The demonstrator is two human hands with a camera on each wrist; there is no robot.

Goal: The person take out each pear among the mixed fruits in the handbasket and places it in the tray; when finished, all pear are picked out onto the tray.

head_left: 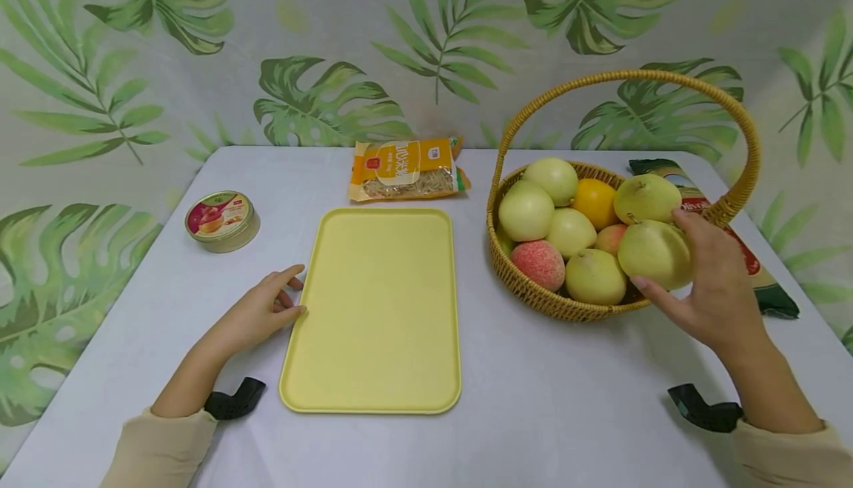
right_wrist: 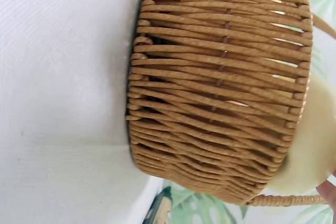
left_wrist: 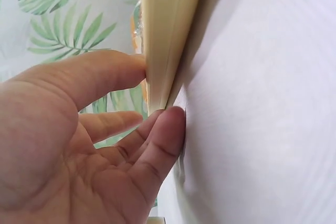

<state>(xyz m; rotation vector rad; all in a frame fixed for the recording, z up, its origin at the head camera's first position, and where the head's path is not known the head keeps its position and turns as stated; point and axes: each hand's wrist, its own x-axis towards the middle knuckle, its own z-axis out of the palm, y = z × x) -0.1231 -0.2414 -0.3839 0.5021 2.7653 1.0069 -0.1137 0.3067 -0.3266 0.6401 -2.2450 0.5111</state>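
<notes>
At the basket's right side, my right hand (head_left: 723, 281) grips a yellow-green pear (head_left: 654, 253), thumb at its near side and fingers over its far right. The wicker basket (right_wrist: 220, 87) holds more pears (head_left: 595, 277), a pinkish-red peach (head_left: 537, 264) and an orange (head_left: 595, 204). In the right wrist view the basket's woven wall hides most of the fruit, and only a bit of the hand shows. My left hand (head_left: 266, 306) rests by the left edge of a pale yellow tray (head_left: 373, 310). Its thumb (left_wrist: 118, 74) touches the tray's rim, the other fingers loosely bent beside it.
A round tin (head_left: 223, 223) stands at the back left of the white table. Behind the tray lies an orange food packet (head_left: 408, 169). A dark green and red bag (head_left: 773, 292) lies right of the basket, whose tall handle (head_left: 629, 77) arches overhead.
</notes>
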